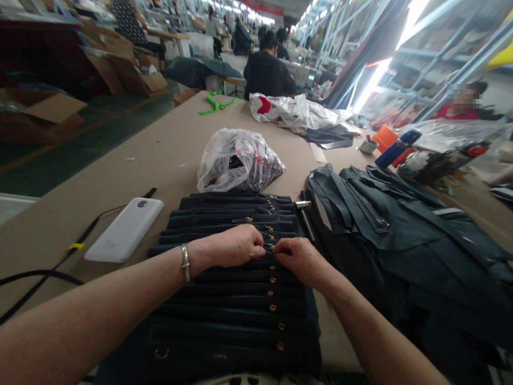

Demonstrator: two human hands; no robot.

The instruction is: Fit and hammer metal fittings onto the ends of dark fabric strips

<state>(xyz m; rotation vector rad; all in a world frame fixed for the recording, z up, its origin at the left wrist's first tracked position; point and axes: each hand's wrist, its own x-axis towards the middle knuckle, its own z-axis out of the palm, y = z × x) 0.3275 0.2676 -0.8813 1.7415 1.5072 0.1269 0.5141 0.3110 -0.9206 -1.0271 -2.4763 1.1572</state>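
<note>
Overlapping dark fabric pieces (236,310) lie in rows in front of me, with gold zipper sliders (272,280) lined up near their right side. Several upper rows have thin dark zipper pulls (240,220) on their sliders; on the lower rows only the small gold sliders show. My left hand (238,247), with a silver bangle at the wrist, is closed in a pinch over a middle row. Facing it, my right hand (300,261) pinches too, fingertips at the same slider. A thin zipper pull shows between the hands, mostly covered by fingers.
A plastic bag (240,160) with dark contents stands beyond the rows. At left lies a white power bank (124,230) with a black cable. More dark fabric pieces (401,240) are heaped at right. Further back are a white plastic wrap (296,110), a green strap (217,103) and seated people.
</note>
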